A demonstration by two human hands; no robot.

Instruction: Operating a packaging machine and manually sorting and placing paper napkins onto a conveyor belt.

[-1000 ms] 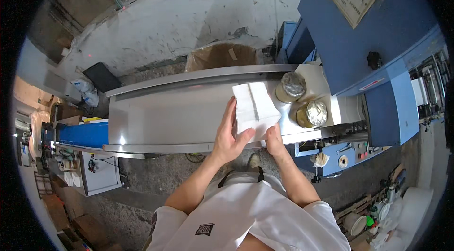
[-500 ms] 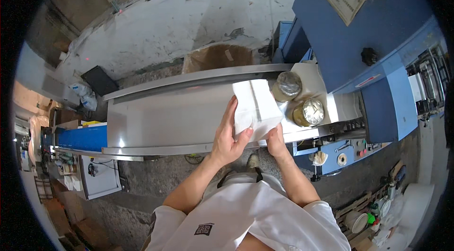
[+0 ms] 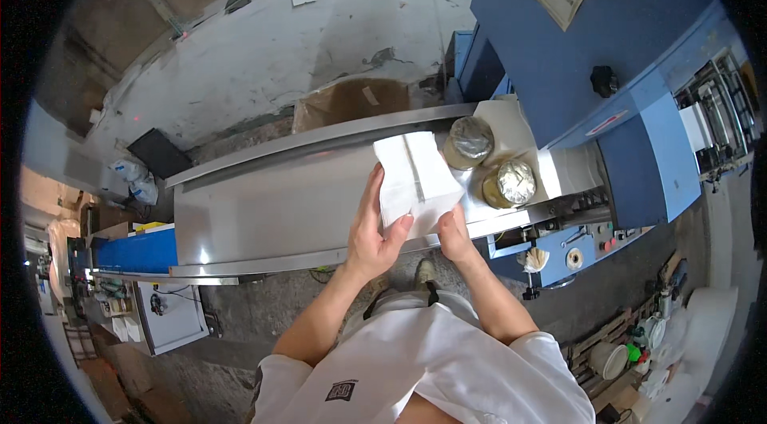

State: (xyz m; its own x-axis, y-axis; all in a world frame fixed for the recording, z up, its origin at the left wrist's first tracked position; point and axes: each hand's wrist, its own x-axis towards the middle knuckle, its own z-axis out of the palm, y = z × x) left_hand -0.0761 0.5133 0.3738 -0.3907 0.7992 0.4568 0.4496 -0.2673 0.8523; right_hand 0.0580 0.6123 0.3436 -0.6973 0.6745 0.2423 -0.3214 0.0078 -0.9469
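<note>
A thick stack of white paper (image 3: 399, 184), with a dark line running down its top, is held between my two hands above the metal worktable (image 3: 264, 208). My left hand (image 3: 370, 236) grips the left side, thumb against the near face. On the lower right corner presses my right hand (image 3: 455, 238), its fingers partly hidden behind the stack. Just right of the stack stand two jar-like containers with shiny silvery tops, one farther (image 3: 470, 142) and one nearer (image 3: 510, 184).
A large blue machine (image 3: 575, 48) rises at the right, its panel with buttons (image 3: 603, 240) low on the near side. Behind the table stands an open cardboard box (image 3: 347, 104). A blue surface (image 3: 134, 252) adjoins the table's left end. Buckets and clutter (image 3: 611, 360) lie at lower right.
The whole view has shifted a little, so the scene sits farther left in the picture. Both hands keep their hold on the paper stack, which stays in nearly the same place above the table.
</note>
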